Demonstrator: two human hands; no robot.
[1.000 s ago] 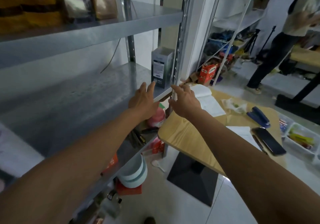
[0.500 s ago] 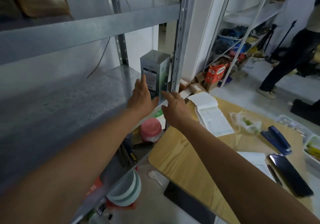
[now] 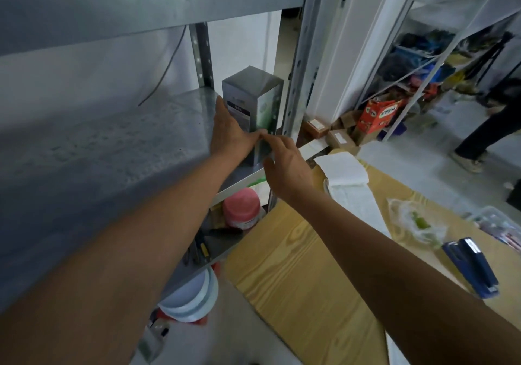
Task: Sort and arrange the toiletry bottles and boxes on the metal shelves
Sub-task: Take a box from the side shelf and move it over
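Observation:
A tall grey box [image 3: 253,91] with a green side panel stands upright at the right end of the middle metal shelf [image 3: 112,153], close to the shelf's upright post [image 3: 298,82]. My left hand [image 3: 229,135] presses flat against the box's left face, with the thumb laid across its front. My right hand [image 3: 287,167] reaches in from the right with its fingers spread. Its fingertips touch the box's lower front, near my left thumb. On the shelf below stands a pink-lidded jar [image 3: 242,206].
A wooden table [image 3: 296,266] stands right beside the shelf, holding an open notebook [image 3: 346,173], a plastic bag [image 3: 417,221] and a blue stapler [image 3: 470,266]. Stacked bowls [image 3: 191,297] sit on a low shelf. Cardboard boxes [image 3: 380,113] and a walking person [image 3: 493,122] are at the far right.
Both hands have moved forward to the grey box. My left hand now lies against its side and my right fingertips reach its front. The view has come closer to the shelf.

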